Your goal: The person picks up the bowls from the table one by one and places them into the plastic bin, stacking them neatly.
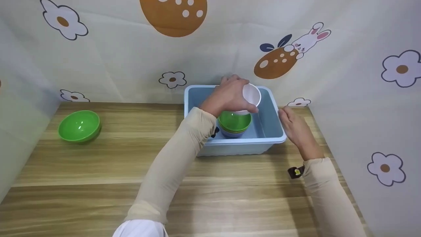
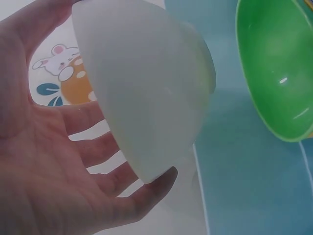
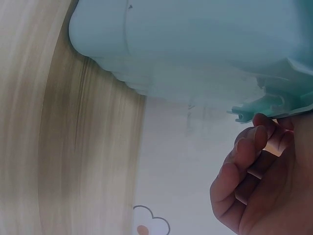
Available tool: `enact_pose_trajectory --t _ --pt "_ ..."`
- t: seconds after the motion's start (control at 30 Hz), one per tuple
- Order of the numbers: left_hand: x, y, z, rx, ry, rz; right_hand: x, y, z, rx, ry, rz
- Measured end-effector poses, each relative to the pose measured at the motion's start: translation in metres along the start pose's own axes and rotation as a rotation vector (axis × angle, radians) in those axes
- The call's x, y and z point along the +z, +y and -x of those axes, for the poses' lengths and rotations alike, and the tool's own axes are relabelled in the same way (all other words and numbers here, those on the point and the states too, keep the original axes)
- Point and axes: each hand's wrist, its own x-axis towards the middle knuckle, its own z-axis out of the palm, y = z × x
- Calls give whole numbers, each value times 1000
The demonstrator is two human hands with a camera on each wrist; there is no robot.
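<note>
My left hand (image 1: pixel 228 95) grips a white bowl (image 1: pixel 252 94) by its rim, thumb on one side and fingers spread along the other. In the left wrist view the white bowl (image 2: pixel 146 83) is tilted on its side, close to a green bowl (image 2: pixel 279 68). That green bowl (image 1: pixel 235 121) tops a stack of nested bowls inside a light blue plastic bin (image 1: pixel 235 141). At the bin's right side, my right hand (image 1: pixel 296 130) holds the rim with curled fingers. The right wrist view shows those fingertips (image 3: pixel 259 137) right at the underside of the bin's edge.
Another green bowl (image 1: pixel 79 125) sits on the wooden table (image 1: pixel 98 171) at the far left. A printed cloth (image 1: pixel 115 49) with flowers and rabbits hangs just behind the bin and along both sides of the table.
</note>
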Motion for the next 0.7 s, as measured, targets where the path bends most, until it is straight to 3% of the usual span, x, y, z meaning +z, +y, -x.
enact_pose_trajectory --t 0.7 --pt "21 -14 -11 -5 10 50 1 -2 -1 8 -3 -14"
